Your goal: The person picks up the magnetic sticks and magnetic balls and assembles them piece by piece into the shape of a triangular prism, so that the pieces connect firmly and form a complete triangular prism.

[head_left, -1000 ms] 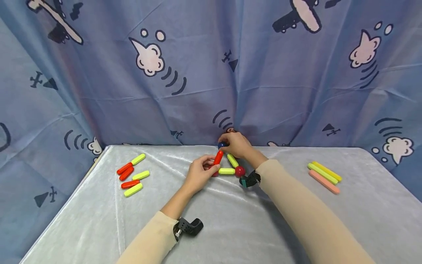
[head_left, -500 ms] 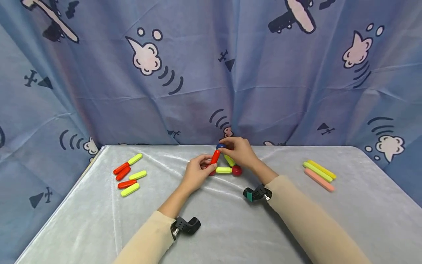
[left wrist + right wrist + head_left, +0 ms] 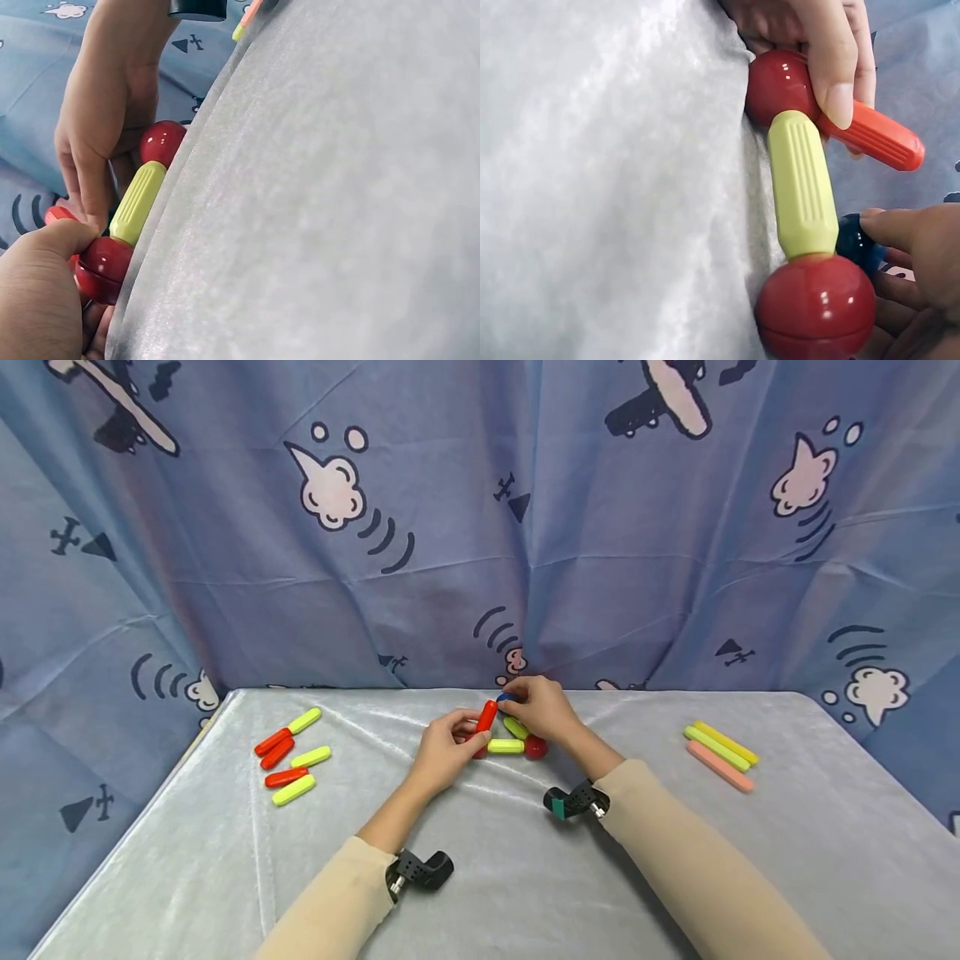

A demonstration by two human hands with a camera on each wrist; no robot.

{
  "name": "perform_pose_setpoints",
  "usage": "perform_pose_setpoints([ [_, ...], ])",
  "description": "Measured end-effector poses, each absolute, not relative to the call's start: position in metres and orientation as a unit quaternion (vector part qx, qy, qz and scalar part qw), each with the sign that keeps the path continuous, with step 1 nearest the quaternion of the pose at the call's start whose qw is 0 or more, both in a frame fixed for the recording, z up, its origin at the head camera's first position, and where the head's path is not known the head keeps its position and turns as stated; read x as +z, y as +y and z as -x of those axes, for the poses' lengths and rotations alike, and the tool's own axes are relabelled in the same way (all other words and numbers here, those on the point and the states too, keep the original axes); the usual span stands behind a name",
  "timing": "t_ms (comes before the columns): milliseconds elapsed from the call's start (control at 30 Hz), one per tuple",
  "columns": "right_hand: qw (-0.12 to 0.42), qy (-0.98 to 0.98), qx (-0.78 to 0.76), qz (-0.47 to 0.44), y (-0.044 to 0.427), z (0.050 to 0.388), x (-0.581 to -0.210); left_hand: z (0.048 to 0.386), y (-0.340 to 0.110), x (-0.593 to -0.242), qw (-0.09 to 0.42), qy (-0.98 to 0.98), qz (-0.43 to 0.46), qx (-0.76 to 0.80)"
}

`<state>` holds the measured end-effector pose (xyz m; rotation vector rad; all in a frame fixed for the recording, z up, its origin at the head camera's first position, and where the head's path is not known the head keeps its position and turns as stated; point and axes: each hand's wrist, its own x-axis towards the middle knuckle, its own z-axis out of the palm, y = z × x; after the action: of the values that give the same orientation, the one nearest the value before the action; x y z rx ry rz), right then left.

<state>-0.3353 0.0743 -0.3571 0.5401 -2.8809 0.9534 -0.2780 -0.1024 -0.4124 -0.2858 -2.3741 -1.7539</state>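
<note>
My left hand (image 3: 442,747) grips a red rod (image 3: 487,717) near the red ball (image 3: 781,88) at its lower end; thumb and fingers lie around that joint. The rod's other end is bare in the right wrist view. A yellow-green rod (image 3: 804,187) links this ball to a second red ball (image 3: 536,747) on the right. Another yellow-green rod (image 3: 515,727) slants from the second ball towards a blue ball (image 3: 506,700); whether it joins the blue ball is hidden. My right hand (image 3: 547,706) pinches the blue ball, which is close beside the red rod's upper end.
Several short red and yellow-green rods (image 3: 291,778) lie at the left of the cloth-covered table (image 3: 360,860). Three longer rods, yellow, green and orange-pink (image 3: 718,766), lie at the right. A blue patterned curtain (image 3: 450,527) hangs along the table's back edge.
The right hand has lowered the blue ball from above the red rod's upper end to its right side. The slanted yellow-green rod lies flatter. The left hand keeps its grip; the view has shifted slightly.
</note>
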Motion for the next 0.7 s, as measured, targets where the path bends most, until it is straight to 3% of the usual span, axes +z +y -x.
perform_pose_setpoints([
  [467, -0.011, -0.942, 0.271, -0.196, 0.069, 0.343, -0.359, 0.278, -0.104, -0.415, 0.088, -0.785, 0.107, -0.603],
  [700, 0.001, -0.909, 0.376, -0.180, 0.083, 0.337, -0.360, 0.277, -0.104, -0.414, 0.079, -0.792, 0.098, -0.598],
])
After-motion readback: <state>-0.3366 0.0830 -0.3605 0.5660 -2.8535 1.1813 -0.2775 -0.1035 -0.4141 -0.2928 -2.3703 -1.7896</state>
